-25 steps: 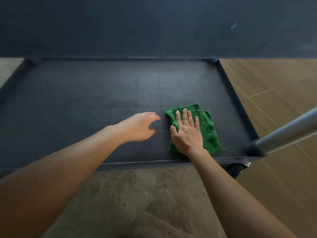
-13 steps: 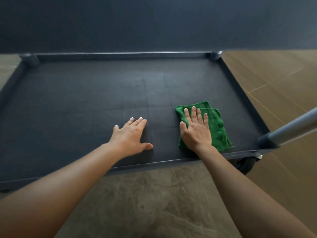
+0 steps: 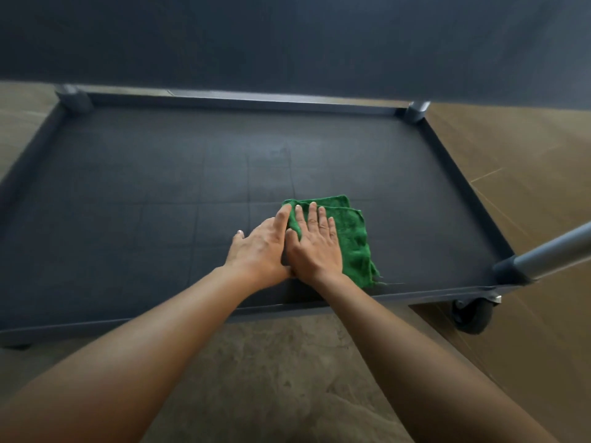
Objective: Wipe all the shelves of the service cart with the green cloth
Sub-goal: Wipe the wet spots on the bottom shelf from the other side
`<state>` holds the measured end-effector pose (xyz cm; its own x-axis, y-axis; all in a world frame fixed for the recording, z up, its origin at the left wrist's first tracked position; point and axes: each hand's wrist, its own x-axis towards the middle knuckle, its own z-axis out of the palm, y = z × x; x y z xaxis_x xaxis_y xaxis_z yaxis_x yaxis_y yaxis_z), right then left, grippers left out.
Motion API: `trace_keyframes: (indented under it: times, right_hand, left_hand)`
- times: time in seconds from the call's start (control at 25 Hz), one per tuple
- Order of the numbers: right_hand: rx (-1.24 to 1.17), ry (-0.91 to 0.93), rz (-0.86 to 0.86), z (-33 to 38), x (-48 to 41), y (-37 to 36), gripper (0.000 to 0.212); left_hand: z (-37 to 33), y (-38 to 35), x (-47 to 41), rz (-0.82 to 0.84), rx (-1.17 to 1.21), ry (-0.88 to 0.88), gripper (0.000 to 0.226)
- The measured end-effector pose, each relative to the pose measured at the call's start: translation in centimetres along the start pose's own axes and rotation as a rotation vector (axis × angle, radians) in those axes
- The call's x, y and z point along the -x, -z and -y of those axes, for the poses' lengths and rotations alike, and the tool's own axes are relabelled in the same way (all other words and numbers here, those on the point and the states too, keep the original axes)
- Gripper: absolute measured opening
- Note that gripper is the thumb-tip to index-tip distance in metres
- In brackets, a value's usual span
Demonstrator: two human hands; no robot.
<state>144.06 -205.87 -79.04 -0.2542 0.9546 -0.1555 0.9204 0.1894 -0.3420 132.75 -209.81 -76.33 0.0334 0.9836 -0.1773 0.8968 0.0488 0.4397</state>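
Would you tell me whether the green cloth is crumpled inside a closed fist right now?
No, the green cloth lies folded flat on the shelf under the straight fingers of the right hand.

— How much of the folded green terry cloth shows?
— Its right part only; the flat right hand covers the rest; the left hand overlaps its far-left corner.
— And the dark grey rimmed cart shelf?
— Its left end runs off the picture; the silver metal tube leaves the right edge; the black rubber caster sits half hidden under the corner.
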Motion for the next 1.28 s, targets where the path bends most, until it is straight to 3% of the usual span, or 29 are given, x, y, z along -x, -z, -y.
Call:
trace_keyframes:
  times: [0.08, 0.32, 0.52, 0.72, 1.12, 1.28]
  right_hand:
    - [-0.017, -0.001, -0.015, -0.2, 0.1, 0.0, 0.058]
    - [0.005, -0.007, -0.066, -0.3, -0.2, -0.6, 0.057]
    - [-0.005, -0.040, -0.070, -0.1, -0.1, -0.7, 0.066]
    - [-0.005, -0.074, -0.081, 2.1, -0.2, -1.5, 0.057]
    - [-0.042, 0.093, 0.045, 15.5, 0.4, -5.9, 0.061]
    - [-0.113, 0.124, 0.081, 17.6, 0.7, -6.5, 0.059]
  left_hand:
    - [1.8, 1.6, 0.7, 0.071, -0.029, 0.029, 0.102]
    - [12.1, 7.4, 4.9, 0.126, -0.262, 0.167, 0.065]
    - [14.3, 7.3, 7.2, 0.145, -0.171, 0.198, 0.073]
    - [14.9, 6.4, 7.6, 0.107, -0.157, 0.188, 0.071]
    - [15.3, 5.6, 7.5, 0.050, -0.132, 0.175, 0.076]
    - [15.8, 6.0, 7.5, 0.027, -0.082, 0.180, 0.079]
